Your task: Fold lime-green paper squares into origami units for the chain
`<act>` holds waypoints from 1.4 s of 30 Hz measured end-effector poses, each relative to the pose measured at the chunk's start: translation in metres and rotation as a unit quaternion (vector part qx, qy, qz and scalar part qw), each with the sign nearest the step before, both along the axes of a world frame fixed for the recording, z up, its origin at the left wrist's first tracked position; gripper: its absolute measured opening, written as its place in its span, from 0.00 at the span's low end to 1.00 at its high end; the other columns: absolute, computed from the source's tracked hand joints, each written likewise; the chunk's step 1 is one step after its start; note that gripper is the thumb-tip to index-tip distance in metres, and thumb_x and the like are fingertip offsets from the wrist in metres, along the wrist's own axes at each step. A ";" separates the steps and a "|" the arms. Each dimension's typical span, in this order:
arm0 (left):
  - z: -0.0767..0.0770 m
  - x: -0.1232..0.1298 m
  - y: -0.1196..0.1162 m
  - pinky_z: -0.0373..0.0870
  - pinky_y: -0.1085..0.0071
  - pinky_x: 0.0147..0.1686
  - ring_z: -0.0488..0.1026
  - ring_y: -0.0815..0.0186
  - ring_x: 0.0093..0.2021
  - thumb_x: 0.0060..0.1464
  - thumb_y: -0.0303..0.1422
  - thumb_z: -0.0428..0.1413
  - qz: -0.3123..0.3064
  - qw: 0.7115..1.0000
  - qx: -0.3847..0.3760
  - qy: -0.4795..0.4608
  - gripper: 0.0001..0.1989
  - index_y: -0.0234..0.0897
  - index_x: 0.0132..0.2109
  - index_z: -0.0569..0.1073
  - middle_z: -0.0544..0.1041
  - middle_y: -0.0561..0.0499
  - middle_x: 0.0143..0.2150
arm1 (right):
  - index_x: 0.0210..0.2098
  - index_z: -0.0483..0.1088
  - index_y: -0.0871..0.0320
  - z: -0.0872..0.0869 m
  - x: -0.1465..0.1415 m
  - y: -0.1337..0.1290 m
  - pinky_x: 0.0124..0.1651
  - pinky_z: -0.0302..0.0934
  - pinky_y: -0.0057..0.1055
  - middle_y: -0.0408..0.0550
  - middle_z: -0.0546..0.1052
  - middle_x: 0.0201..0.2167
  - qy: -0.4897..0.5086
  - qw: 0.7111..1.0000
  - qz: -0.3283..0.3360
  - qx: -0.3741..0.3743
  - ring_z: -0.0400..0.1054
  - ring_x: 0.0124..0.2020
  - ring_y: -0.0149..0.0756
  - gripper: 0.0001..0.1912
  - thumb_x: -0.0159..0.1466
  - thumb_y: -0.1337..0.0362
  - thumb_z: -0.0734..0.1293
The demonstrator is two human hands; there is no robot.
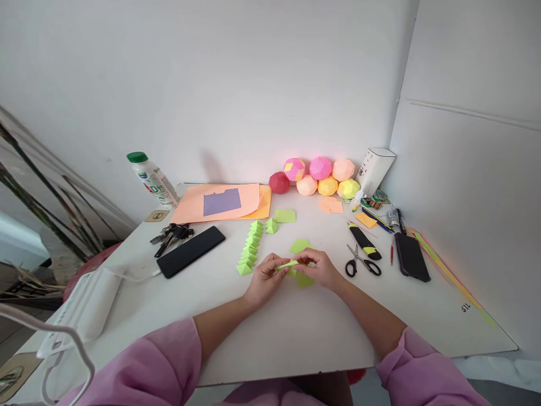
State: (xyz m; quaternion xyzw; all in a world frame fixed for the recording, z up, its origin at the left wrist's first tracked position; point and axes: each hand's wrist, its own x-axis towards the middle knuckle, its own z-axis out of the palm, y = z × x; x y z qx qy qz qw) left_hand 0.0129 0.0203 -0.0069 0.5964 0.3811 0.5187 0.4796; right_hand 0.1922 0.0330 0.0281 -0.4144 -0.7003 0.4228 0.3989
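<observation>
Between my left hand (267, 275) and my right hand (319, 267) is a small green paper piece (288, 264), pinched from both sides by the fingertips. More green paper (301, 245) lies on the table just behind and beneath my right hand. To the left of my hands runs a row of several folded green paper pieces (250, 248), each with a raised peak. A single folded green piece (271, 226) sits right of the row's far end, beside a flat green sheet (285, 216).
Several faceted paper balls (320, 168) stand against the wall. Scissors (362, 262), a cutter (364, 241) and a phone (411, 257) lie right. Orange sheets (190, 203), a black power bank (191, 251), keys (171, 237) and a bottle (153, 180) are left.
</observation>
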 end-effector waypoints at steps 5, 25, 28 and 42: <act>-0.001 0.000 -0.001 0.64 0.71 0.30 0.65 0.68 0.31 0.50 0.37 0.57 -0.002 1.000 0.003 0.016 0.10 0.40 0.39 0.77 0.66 0.51 0.29 | 0.29 0.74 0.58 -0.002 0.000 0.001 0.32 0.60 0.31 0.46 0.71 0.25 0.001 0.999 -0.004 0.048 0.63 0.27 0.32 0.08 0.55 0.59 0.68; 0.005 0.000 -0.004 0.67 0.73 0.28 0.66 0.71 0.26 0.51 0.39 0.55 -0.044 0.997 -0.057 0.026 0.10 0.38 0.36 0.76 0.64 0.54 0.28 | 0.25 0.70 0.59 0.006 0.000 -0.002 0.31 0.60 0.29 0.44 0.72 0.23 -0.009 1.000 0.002 -0.006 0.64 0.27 0.31 0.11 0.55 0.57 0.68; 0.007 0.000 -0.004 0.67 0.73 0.27 0.66 0.72 0.26 0.51 0.39 0.55 -0.047 0.997 -0.062 0.017 0.10 0.38 0.36 0.76 0.64 0.54 0.28 | 0.24 0.71 0.58 0.007 0.001 -0.002 0.31 0.60 0.29 0.44 0.72 0.23 -0.009 1.000 0.010 0.001 0.64 0.26 0.31 0.10 0.55 0.58 0.68; 0.010 0.003 -0.002 0.64 0.74 0.25 0.65 0.72 0.23 0.46 0.40 0.59 -0.050 0.991 -0.119 -0.023 0.12 0.35 0.33 0.74 0.67 0.56 0.22 | 0.32 0.69 0.58 0.002 0.003 0.000 0.30 0.60 0.27 0.47 0.70 0.31 -0.023 0.999 0.035 0.031 0.64 0.30 0.31 0.07 0.57 0.61 0.65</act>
